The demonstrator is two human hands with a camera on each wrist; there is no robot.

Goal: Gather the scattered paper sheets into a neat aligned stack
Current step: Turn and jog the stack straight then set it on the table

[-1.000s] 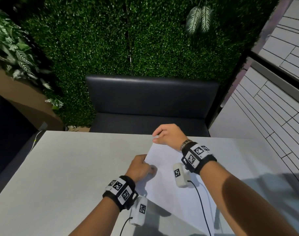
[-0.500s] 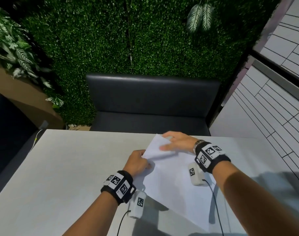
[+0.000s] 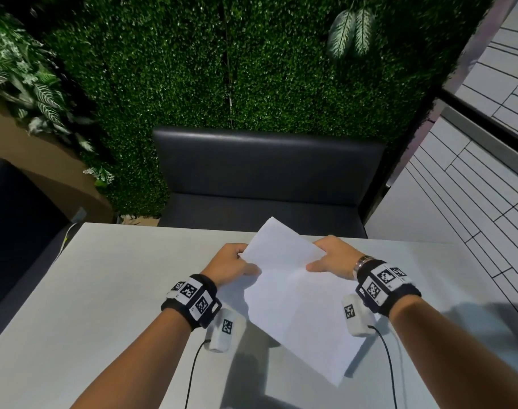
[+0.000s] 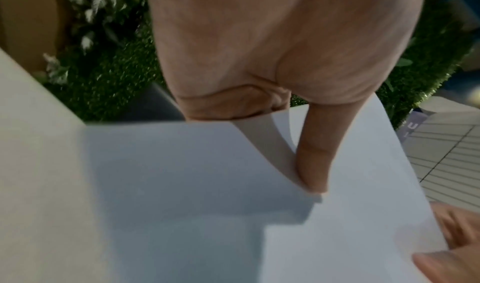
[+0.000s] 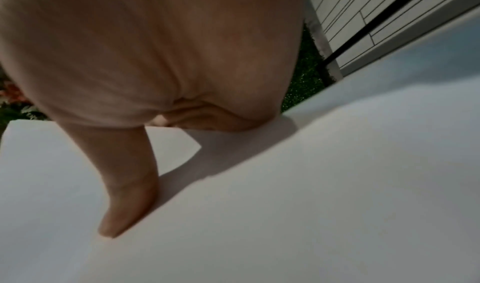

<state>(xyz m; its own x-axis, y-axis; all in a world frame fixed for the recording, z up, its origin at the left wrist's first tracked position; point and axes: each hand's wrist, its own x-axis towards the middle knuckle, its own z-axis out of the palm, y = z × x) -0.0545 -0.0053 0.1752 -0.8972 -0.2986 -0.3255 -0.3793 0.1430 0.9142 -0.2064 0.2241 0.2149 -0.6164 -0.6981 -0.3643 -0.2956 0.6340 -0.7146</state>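
Note:
A stack of white paper sheets is held above the grey table, tilted with its far end raised. My left hand grips its left edge, thumb on top, fingers underneath. My right hand grips the right edge the same way. In the left wrist view the thumb presses the sheets, and one sheet's edge curls up beside it. In the right wrist view the thumb lies on the top sheet. How many sheets there are I cannot tell.
A dark padded bench stands beyond the table's far edge, against a green hedge wall. Another dark seat is at the left. A tiled floor lies to the right. Cables run from my wrist units across the table.
The sheets lay flat on the table under my hands a second ago. Both hands took hold of the side edges and lifted the far end up off the table.

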